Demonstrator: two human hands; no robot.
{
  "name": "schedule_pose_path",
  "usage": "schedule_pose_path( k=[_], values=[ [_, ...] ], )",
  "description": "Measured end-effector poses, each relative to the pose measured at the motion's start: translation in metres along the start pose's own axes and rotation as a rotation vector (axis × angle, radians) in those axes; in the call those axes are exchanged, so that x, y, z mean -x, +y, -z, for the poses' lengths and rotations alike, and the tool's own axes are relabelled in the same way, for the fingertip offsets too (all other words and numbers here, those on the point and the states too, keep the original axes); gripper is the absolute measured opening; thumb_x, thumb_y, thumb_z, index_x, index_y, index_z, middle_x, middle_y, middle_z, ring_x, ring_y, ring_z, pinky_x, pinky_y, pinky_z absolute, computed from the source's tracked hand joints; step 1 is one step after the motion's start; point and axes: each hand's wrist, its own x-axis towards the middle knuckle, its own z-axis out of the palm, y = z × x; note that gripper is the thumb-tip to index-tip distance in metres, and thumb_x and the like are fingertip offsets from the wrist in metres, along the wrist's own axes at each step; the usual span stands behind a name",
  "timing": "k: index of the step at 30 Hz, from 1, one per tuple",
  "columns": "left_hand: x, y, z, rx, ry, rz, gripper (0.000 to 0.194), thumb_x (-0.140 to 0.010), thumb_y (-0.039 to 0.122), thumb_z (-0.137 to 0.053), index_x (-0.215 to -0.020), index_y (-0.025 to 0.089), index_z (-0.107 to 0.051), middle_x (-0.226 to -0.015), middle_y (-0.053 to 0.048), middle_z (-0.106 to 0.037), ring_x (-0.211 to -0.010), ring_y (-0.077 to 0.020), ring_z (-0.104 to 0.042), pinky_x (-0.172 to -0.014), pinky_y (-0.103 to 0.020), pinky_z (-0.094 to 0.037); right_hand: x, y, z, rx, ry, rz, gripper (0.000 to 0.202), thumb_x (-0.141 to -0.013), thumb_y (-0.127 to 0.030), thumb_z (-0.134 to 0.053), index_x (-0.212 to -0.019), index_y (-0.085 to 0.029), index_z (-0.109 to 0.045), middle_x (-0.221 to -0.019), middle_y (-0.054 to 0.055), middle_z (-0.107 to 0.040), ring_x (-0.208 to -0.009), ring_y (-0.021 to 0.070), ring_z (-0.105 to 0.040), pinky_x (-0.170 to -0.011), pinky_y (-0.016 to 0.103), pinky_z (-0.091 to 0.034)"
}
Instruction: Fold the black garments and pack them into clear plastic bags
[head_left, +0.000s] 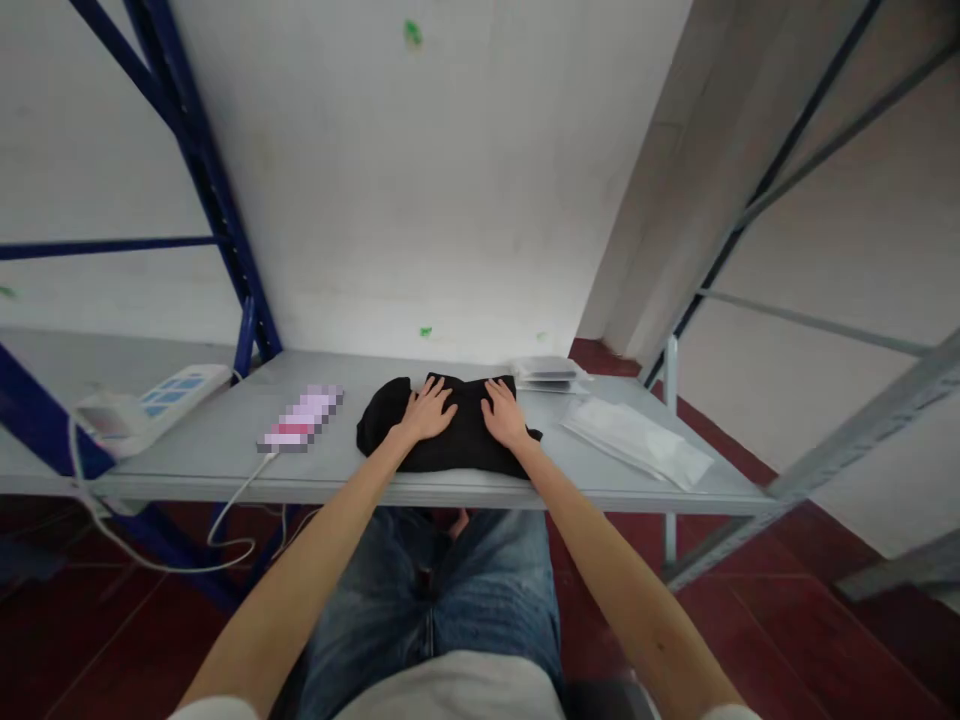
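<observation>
A piece of black cloth (465, 430) lies on the grey tabletop near its front edge, with a rounded, bunched part at its left end. My left hand (429, 410) rests on the left half of the cloth, fingers spread. On the right half, close to the far edge of the cloth, my right hand (504, 412) lies with its fingers apart. A gap of cloth shows between the two hands. Neither hand grips anything visible.
Left of the cloth is a blurred phone (301, 418) on a white cable, and beyond it a power strip (169, 400). A stack of white packets (549, 373) and a clear plastic bag (637, 438) lie right. Blue posts (217, 200) frame the left.
</observation>
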Motion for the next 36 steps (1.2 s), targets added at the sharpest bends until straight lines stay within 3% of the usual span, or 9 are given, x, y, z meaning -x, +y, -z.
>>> schedule_pose_path(
  k=[5,10,14,18,22,28,32,36],
  values=[
    [-0.003,-0.011,0.0,0.017,-0.076,0.0,0.065,-0.104,0.055,-0.038,-0.158,0.021,-0.044,-0.171,-0.014,-0.031,-0.162,-0.0311,-0.019,-0.127,-0.063,-0.02,0.003,0.004,-0.002,0.088,-0.071,-0.032,0.058,-0.103,-0.03,-0.043,-0.158,-0.011,-0.044,-0.167,0.015,-0.039,-0.16,0.0298,-0.022,-0.129,0.05,-0.023],
    [-0.003,-0.021,0.0,0.003,-0.101,-0.038,0.069,-0.103,0.061,-0.035,-0.16,0.024,-0.042,-0.173,-0.01,-0.028,-0.162,-0.0306,-0.017,-0.128,-0.06,-0.019,-0.002,-0.006,-0.001,0.25,-0.294,-0.218,0.078,-0.105,-0.058,-0.035,-0.166,-0.009,-0.028,-0.175,0.014,-0.017,-0.162,0.0291,-0.011,-0.13,0.047,-0.013],
    [-0.005,-0.03,-0.002,0.014,-0.11,-0.059,0.073,-0.102,0.066,-0.033,-0.162,0.024,-0.04,-0.173,-0.008,-0.025,-0.163,-0.032,-0.013,-0.128,-0.061,-0.017,-0.007,-0.009,0.003,0.268,-0.399,-0.272,0.09,-0.102,-0.073,-0.028,-0.168,-0.012,-0.021,-0.176,0.011,-0.012,-0.163,0.0286,-0.005,-0.13,0.048,-0.008],
    [-0.009,-0.039,-0.005,0.018,-0.103,-0.043,0.08,-0.099,0.073,-0.036,-0.161,0.022,-0.042,-0.173,-0.008,-0.024,-0.163,-0.0356,-0.011,-0.129,-0.058,-0.018,-0.007,-0.009,0.004,0.258,-0.39,-0.266,0.095,-0.1,-0.077,-0.029,-0.168,-0.011,-0.021,-0.176,0.012,-0.013,-0.163,0.0306,-0.005,-0.13,0.05,-0.01],
    [-0.01,-0.042,-0.007,0.026,-0.116,-0.034,0.081,-0.099,0.073,-0.036,-0.162,0.022,-0.039,-0.173,-0.009,-0.023,-0.161,-0.035,-0.021,-0.129,-0.057,-0.015,-0.002,-0.008,0.005,0.229,-0.294,-0.227,0.09,-0.102,-0.073,-0.033,-0.166,-0.01,-0.028,-0.174,0.014,-0.019,-0.162,0.0318,-0.011,-0.129,0.053,-0.013],
    [-0.01,-0.042,-0.007,0.031,-0.094,-0.03,0.081,-0.099,0.069,-0.04,-0.161,0.017,-0.041,-0.172,-0.013,-0.025,-0.159,-0.0335,-0.026,-0.13,-0.057,-0.015,0.006,-0.006,0.014,0.073,0.14,0.048,0.05,-0.107,-0.034,-0.039,-0.152,-0.016,-0.055,-0.158,0.009,-0.053,-0.154,0.0227,-0.036,-0.128,0.043,-0.027],
    [-0.009,-0.041,-0.008,0.046,-0.058,-0.045,0.077,-0.098,0.066,-0.043,-0.158,0.016,-0.046,-0.17,-0.015,-0.03,-0.158,-0.0331,-0.029,-0.129,-0.056,-0.018,0.011,-0.01,0.019,-0.05,0.197,0.21,0.041,-0.103,-0.023,-0.045,-0.137,-0.021,-0.068,-0.141,0.007,-0.068,-0.143,0.0209,-0.053,-0.121,0.04,-0.042],
    [-0.006,-0.038,-0.006,0.064,0.026,-0.049,0.071,-0.097,0.061,-0.049,-0.15,0.014,-0.055,-0.167,-0.017,-0.037,-0.153,-0.0343,-0.041,-0.127,-0.052,-0.028,0.017,-0.02,0.026,-0.128,0.3,0.294,0.036,-0.102,-0.018,-0.047,-0.123,-0.024,-0.075,-0.13,0.005,-0.074,-0.132,0.0207,-0.062,-0.115,0.04,-0.048]
  ],
)
